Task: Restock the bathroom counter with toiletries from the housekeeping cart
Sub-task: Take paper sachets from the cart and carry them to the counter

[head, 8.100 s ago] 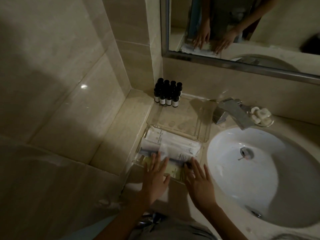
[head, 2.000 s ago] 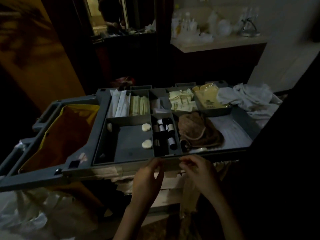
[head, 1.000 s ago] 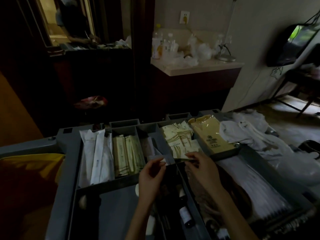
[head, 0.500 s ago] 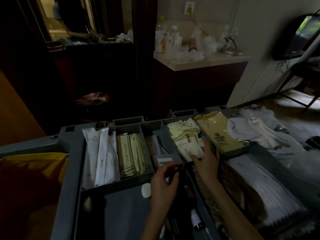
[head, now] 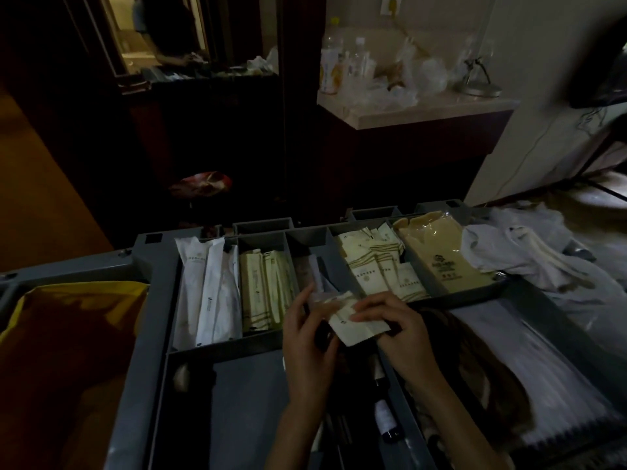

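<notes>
Under the curled fingers of the right hand lay a small cream sachet, flat, papery and rectangular. The right hand pinched it from above, while the left hand gripped its other end with bent fingers, along with a paler crinkled packet of a kind that could not be told. The sachet's long axis ran roughly crosswise from hand to hand, and a tiny dark mark on it was unreadable. It was held just above a divider near the middle of the grey plastic cart tray. Behind it, one compartment held more cream sachets with olive stripes and print too small to read. To the left lay long striped packets and long white paper sleeves, all pointing away from the person. To the right sat a glossy yellowish pack bearing a dark emblem, then rumpled white cloth. A dark bottle with a white label lay between the forearms.
</notes>
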Tool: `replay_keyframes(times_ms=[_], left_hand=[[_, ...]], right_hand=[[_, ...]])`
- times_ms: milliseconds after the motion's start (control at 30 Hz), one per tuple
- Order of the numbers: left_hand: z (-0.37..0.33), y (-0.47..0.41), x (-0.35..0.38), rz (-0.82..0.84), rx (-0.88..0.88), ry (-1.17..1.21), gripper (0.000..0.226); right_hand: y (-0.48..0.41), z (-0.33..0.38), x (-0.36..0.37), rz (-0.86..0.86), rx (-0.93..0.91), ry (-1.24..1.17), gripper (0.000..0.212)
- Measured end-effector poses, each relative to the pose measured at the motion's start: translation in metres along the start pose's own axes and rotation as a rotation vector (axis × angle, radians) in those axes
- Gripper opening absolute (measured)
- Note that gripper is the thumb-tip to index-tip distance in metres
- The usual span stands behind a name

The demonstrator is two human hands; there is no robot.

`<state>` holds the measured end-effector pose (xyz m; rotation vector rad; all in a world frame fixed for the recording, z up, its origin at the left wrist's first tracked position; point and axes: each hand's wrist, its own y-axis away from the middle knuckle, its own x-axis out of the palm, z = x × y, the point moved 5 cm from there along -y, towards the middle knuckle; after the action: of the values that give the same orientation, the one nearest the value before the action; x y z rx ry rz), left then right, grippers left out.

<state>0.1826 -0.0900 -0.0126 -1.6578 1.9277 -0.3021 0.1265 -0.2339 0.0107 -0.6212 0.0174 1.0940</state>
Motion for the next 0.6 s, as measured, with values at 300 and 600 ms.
replay_keyframes(times_ms=[300, 600], left_hand=[[0.004, 0.002, -0.003, -0.020, -0.054, 0.076, 0.037], [0.004, 0.001, -0.001, 0.002, -0.073, 0.054, 0.041]], right_hand=[[-0.023, -0.061, -0.023, -0.043, 0.343, 0.170, 0.043], [-0.068, -0.105, -0.012, 0.028, 0.533, 0.416, 0.056]])
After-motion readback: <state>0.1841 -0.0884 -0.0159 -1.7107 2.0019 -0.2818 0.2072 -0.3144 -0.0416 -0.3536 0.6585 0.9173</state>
